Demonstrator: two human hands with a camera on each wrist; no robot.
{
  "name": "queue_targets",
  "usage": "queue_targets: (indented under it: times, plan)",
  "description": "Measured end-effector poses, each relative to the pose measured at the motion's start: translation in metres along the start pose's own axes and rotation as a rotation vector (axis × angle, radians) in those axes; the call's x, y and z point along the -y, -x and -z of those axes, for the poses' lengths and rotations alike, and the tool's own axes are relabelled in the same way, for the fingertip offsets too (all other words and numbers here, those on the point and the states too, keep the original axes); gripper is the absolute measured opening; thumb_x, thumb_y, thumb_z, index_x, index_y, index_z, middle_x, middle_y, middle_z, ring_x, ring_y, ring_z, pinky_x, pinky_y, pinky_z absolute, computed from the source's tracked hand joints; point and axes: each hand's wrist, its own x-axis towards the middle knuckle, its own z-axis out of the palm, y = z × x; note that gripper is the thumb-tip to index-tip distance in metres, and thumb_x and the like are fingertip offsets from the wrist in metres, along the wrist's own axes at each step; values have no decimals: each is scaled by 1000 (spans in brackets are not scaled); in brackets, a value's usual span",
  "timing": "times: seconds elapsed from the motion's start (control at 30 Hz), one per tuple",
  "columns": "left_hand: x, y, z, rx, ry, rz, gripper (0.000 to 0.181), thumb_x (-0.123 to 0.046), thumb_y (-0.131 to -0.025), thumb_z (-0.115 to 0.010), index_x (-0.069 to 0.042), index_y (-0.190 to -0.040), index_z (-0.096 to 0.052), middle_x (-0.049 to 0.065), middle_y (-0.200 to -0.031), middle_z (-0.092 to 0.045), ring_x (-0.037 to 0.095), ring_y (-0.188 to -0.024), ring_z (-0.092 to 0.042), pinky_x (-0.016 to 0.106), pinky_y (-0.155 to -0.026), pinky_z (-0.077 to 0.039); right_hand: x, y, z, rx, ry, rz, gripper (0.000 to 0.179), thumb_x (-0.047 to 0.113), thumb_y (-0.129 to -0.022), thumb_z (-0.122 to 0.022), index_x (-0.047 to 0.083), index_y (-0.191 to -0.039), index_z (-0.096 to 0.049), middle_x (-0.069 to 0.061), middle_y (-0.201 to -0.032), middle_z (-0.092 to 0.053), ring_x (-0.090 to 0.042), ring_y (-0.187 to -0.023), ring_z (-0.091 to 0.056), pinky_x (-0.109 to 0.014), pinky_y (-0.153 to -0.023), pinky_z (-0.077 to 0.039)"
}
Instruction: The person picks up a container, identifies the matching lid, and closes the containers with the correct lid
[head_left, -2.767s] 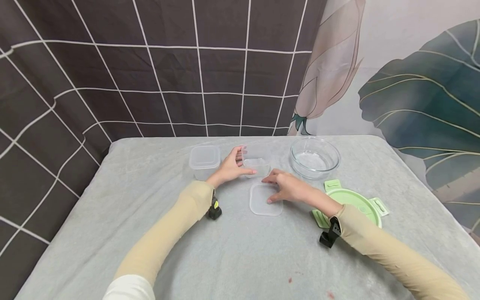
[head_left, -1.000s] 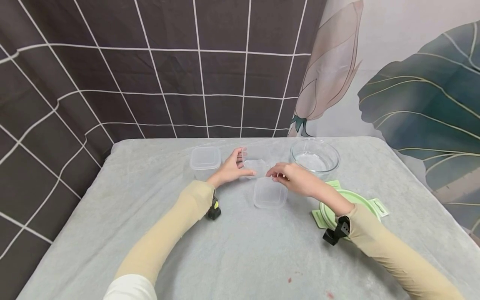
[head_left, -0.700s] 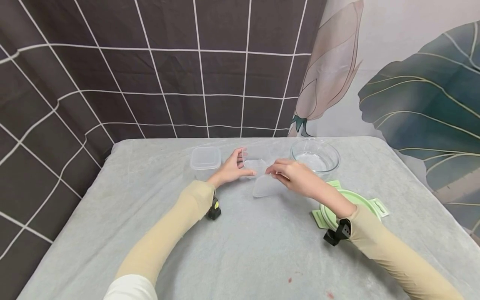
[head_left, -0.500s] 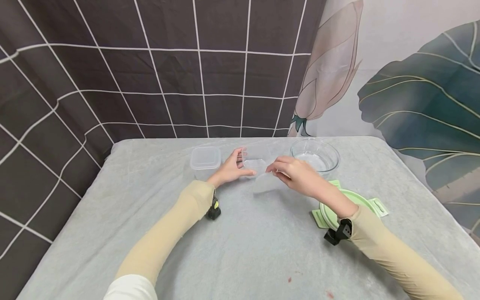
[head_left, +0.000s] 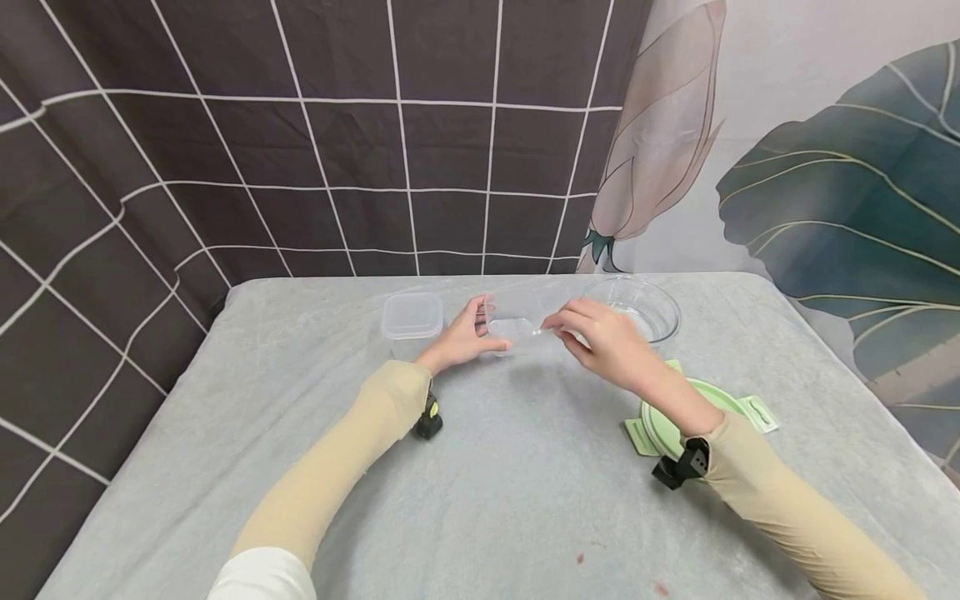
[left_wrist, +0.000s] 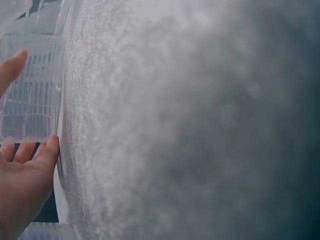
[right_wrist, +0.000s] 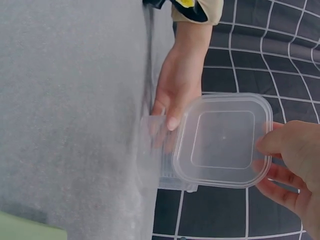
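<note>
My left hand [head_left: 456, 342] holds the side of a clear square plastic container [head_left: 516, 321] standing near the back of the table. In the left wrist view, the thumb lies across the ribbed container [left_wrist: 32, 95] and the fingers reach its other side. My right hand [head_left: 606, 343] pinches one edge of a translucent square lid [right_wrist: 225, 140]. The right wrist view shows this lid raised and tilted, apart from the table, in front of part of the container. Seen from the head, the lid is nearly edge-on and hard to make out.
A second square container with its lid on [head_left: 412, 317] stands left of my left hand. Behind my right hand is a round glass bowl [head_left: 663, 317]. A green round lid with clip tabs [head_left: 712, 400] lies under my right forearm. Grey cloth [head_left: 495, 500] covers the table.
My right hand has picked the square lid up from the table, tilted it up and moved it slightly back and right. The left hand stays at the container.
</note>
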Motion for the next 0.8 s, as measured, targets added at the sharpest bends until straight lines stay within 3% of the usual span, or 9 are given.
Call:
queue_targets:
  times: [0.47,0.8]
  plan:
    - [0,-2,-1,-1,0,11,90,-9,-78,-78,-3,-148,-22,17,-149,-34,31,-136,-37,36,-115,-36,1,-1,3,-161,22,-14,23,-5,-75,-68,12,-90,-71,-1,-81,-66,-19,-77,-59,-32,-61,-50]
    - [-3,0,-1,-8,-10,24,91,-10,-78,-79,-4,-148,-22,16,-149,-34,30,-137,-37,35,-114,-36,-1,-7,-4,-208,73,-13,20,-2,-79,-61,11,-90,-71,-2,-81,-66,-19,-76,-58,-32,-59,-50]
